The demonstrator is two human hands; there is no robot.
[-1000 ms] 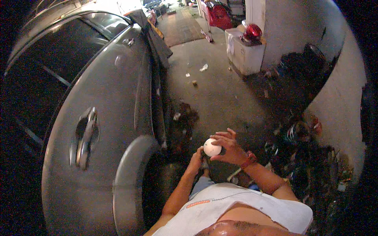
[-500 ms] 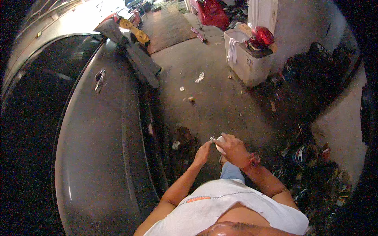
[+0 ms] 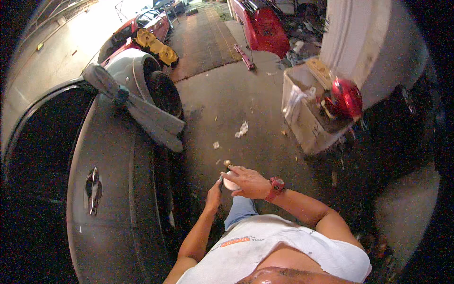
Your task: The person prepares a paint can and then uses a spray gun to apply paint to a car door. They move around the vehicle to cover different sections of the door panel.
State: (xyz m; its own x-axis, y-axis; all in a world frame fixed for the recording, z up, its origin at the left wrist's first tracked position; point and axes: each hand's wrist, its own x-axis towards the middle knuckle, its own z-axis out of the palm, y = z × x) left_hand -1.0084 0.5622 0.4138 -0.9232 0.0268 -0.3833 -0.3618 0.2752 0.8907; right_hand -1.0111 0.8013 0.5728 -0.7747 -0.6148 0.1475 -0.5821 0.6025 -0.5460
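Observation:
My right hand (image 3: 248, 183), a red watch on its wrist, has its fingers curved over a small round white object (image 3: 231, 182) at the lower middle, mostly covered. My left hand (image 3: 214, 193) is closed beside it on a small dark object that I cannot make out. Close on my left stands a grey car door (image 3: 109, 203) with a chrome handle (image 3: 93, 190). A long grey cloth (image 3: 156, 128) lies draped over the car farther forward.
A yellow part (image 3: 158, 47) lies by a red car (image 3: 116, 42) ahead left. A white plastic bin (image 3: 302, 130) holding a red lamp (image 3: 346, 97) stands right, beside a pillar (image 3: 352, 33). A red panel (image 3: 265, 33) stands behind. Scraps (image 3: 241, 129) lie on the concrete floor.
The view has moved forward along the car: the bin, scraps and draped cloth sit nearer and lower. Both hands have shifted left in view, still together around the white object.

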